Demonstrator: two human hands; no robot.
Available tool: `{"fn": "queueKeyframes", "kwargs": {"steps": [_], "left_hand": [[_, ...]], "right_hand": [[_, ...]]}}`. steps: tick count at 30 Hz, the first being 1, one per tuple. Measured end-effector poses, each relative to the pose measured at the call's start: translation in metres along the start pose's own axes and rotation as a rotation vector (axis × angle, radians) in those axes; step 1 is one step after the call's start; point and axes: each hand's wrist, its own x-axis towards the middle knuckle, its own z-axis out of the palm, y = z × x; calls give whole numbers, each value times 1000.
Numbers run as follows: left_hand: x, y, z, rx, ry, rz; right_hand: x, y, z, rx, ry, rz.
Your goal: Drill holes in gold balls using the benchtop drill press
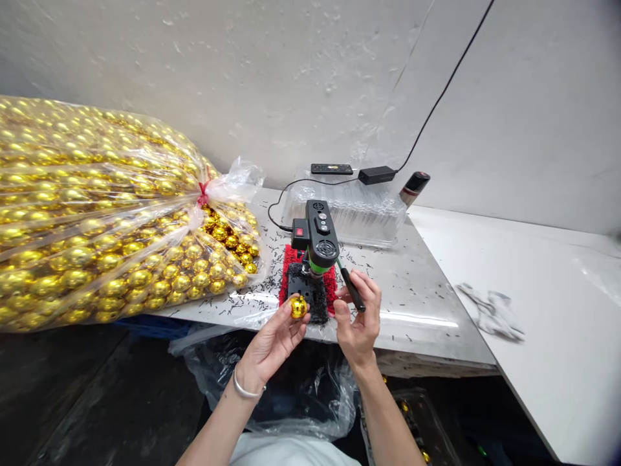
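Between the thumb and fingers of my left hand (279, 333) is a shiny gold ball (298, 307), held just in front of a small black drill-like machine (320, 236) with a green ring. The machine stands on a red and black shaggy mat (331, 288). My right hand (359, 310) is at the machine's black lever handle (352, 290), thumb on one side and curled fingers on the other. Whether the fingers press on the handle is hard to tell.
A large clear bag of gold balls (97, 239) fills the left. Behind the machine are a clear plastic box (369, 220), a black adapter (377, 175) and a spray can (414, 188). White gloves (492, 312) lie right. Black shavings dot the metal table (412, 285).
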Motion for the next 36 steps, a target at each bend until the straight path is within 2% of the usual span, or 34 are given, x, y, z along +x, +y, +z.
{"fn": "queueKeyframes", "kwargs": {"steps": [4,13,22,32,36], "left_hand": [[0,-2,1,95,-9,92],[-1,-2,5,313,46,321],[2,-9,-5,536,34,389],[2,-11,-3,591,74,418],[4,-13,-6,637,73,536]], "right_hand": [[5,-3,-2,-61,12,-71],[7,1,-3,-109,11,-124],[6,1,-3,-112,-3,-128],[7,0,-4,-130,2,-139],[3,5,0,-108,43,-69]]}}
